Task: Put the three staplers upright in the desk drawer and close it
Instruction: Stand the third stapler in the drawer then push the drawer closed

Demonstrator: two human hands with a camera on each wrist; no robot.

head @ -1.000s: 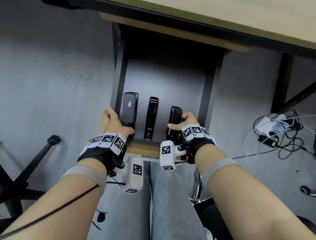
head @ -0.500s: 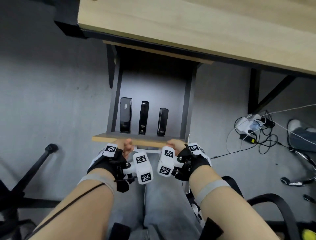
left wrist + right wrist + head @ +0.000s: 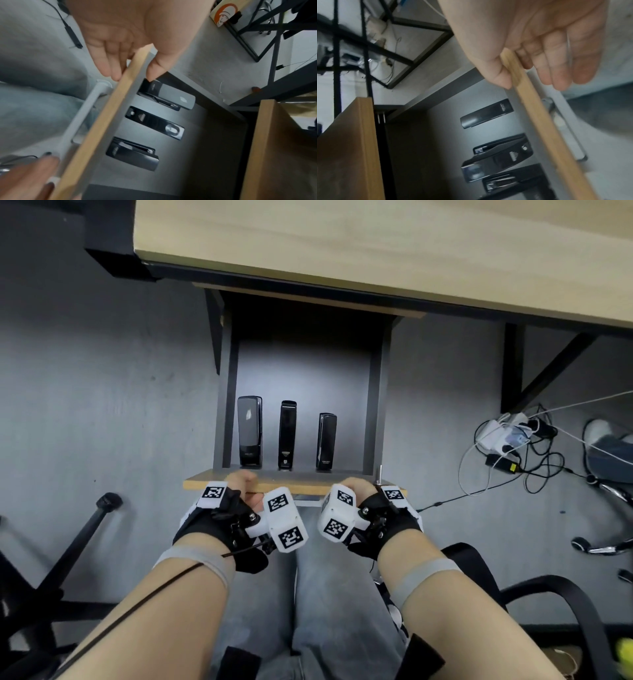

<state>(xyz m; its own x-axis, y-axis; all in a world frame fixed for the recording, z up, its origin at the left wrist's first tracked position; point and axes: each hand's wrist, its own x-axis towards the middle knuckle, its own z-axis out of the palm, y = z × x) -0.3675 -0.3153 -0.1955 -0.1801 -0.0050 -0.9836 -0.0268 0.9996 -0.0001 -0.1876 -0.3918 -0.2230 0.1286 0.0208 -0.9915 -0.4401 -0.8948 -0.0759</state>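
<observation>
Hidden or unclear:
- Left hand (image 3: 244, 481), head view: fingers hidden behind drawer front (image 3: 274, 483).
- Right hand (image 3: 356, 486): likewise.
- Right wrist view, 6 o'clock: third stapler (image 3: 513, 180) cut by the edge.
- Stapler logos: too small to read.

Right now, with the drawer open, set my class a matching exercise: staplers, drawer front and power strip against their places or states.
1. widest stapler
2. shortest stapler
3. drawer front
4. power strip

A. on the floor
B. held by left hand and right hand
C. drawer's right side
D. drawer's left side

Pairs: 1-D, 2-C, 3-B, 4-A
</observation>
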